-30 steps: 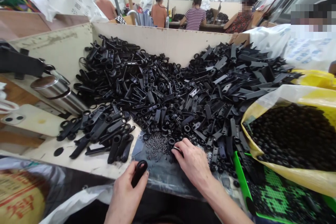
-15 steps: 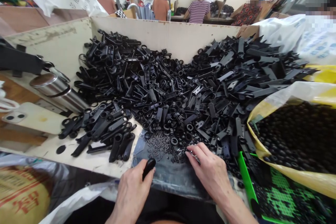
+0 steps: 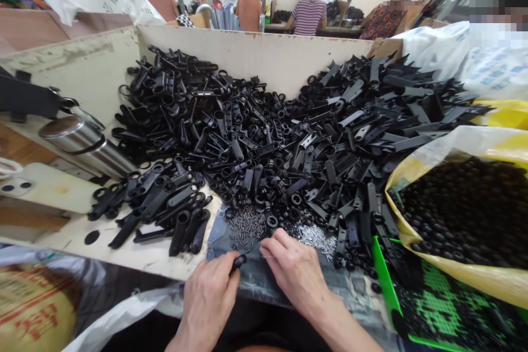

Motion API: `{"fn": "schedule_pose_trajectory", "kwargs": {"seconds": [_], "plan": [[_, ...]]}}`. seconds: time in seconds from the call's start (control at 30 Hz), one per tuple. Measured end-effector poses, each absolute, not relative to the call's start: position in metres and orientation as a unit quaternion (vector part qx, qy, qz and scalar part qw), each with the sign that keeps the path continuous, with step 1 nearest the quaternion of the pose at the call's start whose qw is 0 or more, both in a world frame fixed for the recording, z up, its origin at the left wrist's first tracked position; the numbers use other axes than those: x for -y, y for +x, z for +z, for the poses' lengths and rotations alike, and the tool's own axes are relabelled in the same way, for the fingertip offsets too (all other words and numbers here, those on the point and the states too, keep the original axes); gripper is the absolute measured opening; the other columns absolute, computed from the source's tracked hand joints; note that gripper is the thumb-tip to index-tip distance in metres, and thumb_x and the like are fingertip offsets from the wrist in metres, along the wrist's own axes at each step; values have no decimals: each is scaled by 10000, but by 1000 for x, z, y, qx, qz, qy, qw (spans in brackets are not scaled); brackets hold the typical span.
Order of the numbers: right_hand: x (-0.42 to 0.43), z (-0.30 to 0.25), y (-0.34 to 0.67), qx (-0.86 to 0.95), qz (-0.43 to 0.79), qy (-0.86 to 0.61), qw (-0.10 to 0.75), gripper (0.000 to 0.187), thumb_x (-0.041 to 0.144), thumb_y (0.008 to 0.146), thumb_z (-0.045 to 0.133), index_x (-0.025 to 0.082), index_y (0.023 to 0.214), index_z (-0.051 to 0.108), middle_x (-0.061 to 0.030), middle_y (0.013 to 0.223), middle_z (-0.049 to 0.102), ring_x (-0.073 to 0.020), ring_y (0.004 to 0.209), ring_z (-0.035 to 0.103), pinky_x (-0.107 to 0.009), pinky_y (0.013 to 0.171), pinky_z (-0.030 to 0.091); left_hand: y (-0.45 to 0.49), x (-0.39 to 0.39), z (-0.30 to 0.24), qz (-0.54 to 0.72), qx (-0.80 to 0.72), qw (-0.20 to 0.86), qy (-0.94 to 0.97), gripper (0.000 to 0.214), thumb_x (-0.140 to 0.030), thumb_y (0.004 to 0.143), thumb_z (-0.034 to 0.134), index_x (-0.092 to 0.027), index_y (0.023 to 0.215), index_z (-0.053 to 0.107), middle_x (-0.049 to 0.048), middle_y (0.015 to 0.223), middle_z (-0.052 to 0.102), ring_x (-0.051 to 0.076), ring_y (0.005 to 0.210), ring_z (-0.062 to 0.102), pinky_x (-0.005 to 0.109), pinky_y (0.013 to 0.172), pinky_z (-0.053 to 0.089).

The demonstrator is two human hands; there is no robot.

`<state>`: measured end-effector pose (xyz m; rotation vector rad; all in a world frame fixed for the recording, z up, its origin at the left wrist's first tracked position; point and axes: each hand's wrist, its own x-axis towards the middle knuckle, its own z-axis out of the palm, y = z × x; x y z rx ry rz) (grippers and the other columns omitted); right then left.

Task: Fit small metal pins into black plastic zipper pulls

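My left hand (image 3: 208,297) is closed round a black plastic handle piece (image 3: 238,262), whose rounded end sticks out past the thumb. My right hand (image 3: 292,269) lies just right of it with fingertips pinched together; what they hold is too small to make out. Both hands rest at the near edge of a dark mat (image 3: 264,275). Small screws or pins (image 3: 247,226) are scattered right in front of the fingers. A large heap of black plastic parts (image 3: 264,132) fills the bench behind. A neat row of black handles (image 3: 165,209) lies to the left.
A yellow bag of small black round parts (image 3: 466,209) sits at the right, above a green crate (image 3: 383,286). A steel flask (image 3: 82,143) and a phone (image 3: 45,190) lie at the left. Cream board walls (image 3: 264,60) ring the bench. Several people work at tables behind.
My right hand has drawn back from the screw pile toward my left hand. My left hand has tipped the black piece down so less of it shows.
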<state>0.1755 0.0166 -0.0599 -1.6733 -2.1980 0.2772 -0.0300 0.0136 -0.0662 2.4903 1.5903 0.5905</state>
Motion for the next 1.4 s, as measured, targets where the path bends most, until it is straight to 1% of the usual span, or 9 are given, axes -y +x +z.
{"fn": "schedule_pose_trajectory", "kwargs": {"seconds": [0.27,0.4,0.5,0.73,0.8,0.9,1.03,1.13,1.4], "plan": [[-18,-66,173,780,86,-598,163,194,143,993,569,223,869,695,-14,831,663,-153,697,656,-254,574,377,-36,-12,-73,217,-536,160,800,205,-197,982,502,-249,1041,692,2,932,814,235,802,762,337,744,521],[-14,-63,178,749,157,-593,252,210,197,1029,512,224,937,698,-20,873,672,-153,729,675,-246,648,446,-40,-12,-69,222,-591,222,743,169,-274,973,548,-254,1029,706,9,913,810,236,815,755,325,744,531],[-9,-59,181,710,227,-580,328,210,250,1039,515,230,936,697,-27,870,676,-162,752,678,-255,686,481,-39,-14,-64,192,-586,250,747,196,-247,962,534,-270,1020,720,4,927,813,235,842,756,319,757,529],[9,-56,177,659,300,-562,399,171,235,1009,577,229,925,726,-20,829,652,-157,699,609,-256,647,457,-35,-19,-66,158,-580,239,763,252,-241,945,488,-275,996,732,30,958,809,277,859,743,354,767,504],[13,-59,173,625,330,-562,430,159,252,993,607,233,914,744,-11,807,646,-147,646,571,-251,602,441,-33,-20,-64,174,-592,275,737,230,-301,942,505,-264,959,731,40,919,796,281,834,722,357,760,493],[16,-59,168,558,365,-562,489,141,279,957,659,232,874,762,-3,773,647,-136,583,525,-243,531,408,-22,-19,-52,226,-609,422,632,262,-454,906,591,-233,855,721,28,762,727,232,724,662,299,671,480],[14,-52,167,531,361,-543,541,119,263,934,679,233,860,768,-8,770,668,-139,586,539,-240,516,408,-1,-13,-34,293,-595,601,446,385,-563,772,742,-188,861,726,-52,520,520,108,456,411,213,460,323],[12,-48,171,558,351,-523,541,105,237,932,684,235,876,773,-16,778,684,-146,602,570,-241,520,420,10,-9,-27,292,-585,640,403,431,-577,740,779,-166,853,714,-79,464,448,63,419,269,188,422,191],[17,-50,176,591,341,-508,526,115,205,951,672,237,896,768,-14,777,691,-151,626,606,-240,538,445,12,-4,-34,285,-565,673,382,502,-643,736,773,-163,859,686,-68,475,480,60,427,301,184,418,178]]}}
